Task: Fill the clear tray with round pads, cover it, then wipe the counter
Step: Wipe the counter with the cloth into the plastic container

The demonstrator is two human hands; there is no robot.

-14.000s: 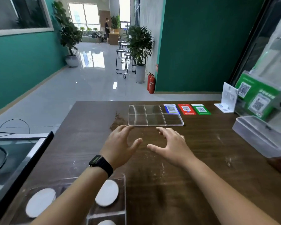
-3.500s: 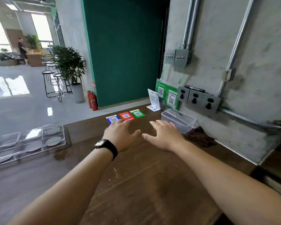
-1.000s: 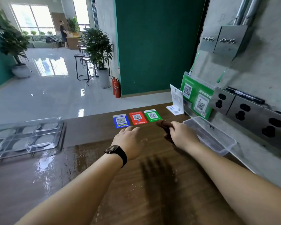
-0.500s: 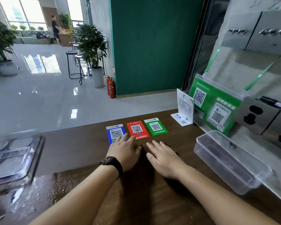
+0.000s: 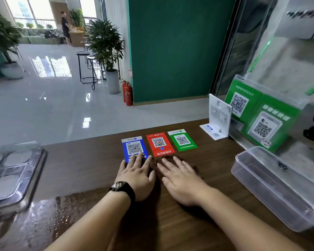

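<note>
Both my hands lie flat, side by side, on a dark brown cloth (image 5: 198, 172) spread on the wooden counter (image 5: 83, 165). My left hand (image 5: 136, 176), with a black watch on its wrist, presses the cloth with straight fingers, and its fingertips reach the blue QR card (image 5: 133, 147). My right hand (image 5: 179, 180) presses the cloth just below the red QR card (image 5: 159, 143). The clear tray (image 5: 34, 171) stands at the far left under its clear lid, with white round pads (image 5: 16, 157) showing through.
A green QR card (image 5: 182, 140) lies beside the red one. A white card stand (image 5: 218, 117) and green QR signs (image 5: 261, 122) stand at the back right. A clear plastic box (image 5: 279, 187) sits along the right wall. A wet streak (image 5: 43, 205) shines at lower left.
Both hands have slid the cloth forward towards the QR cards. My left fingertips now overlap the blue card.
</note>
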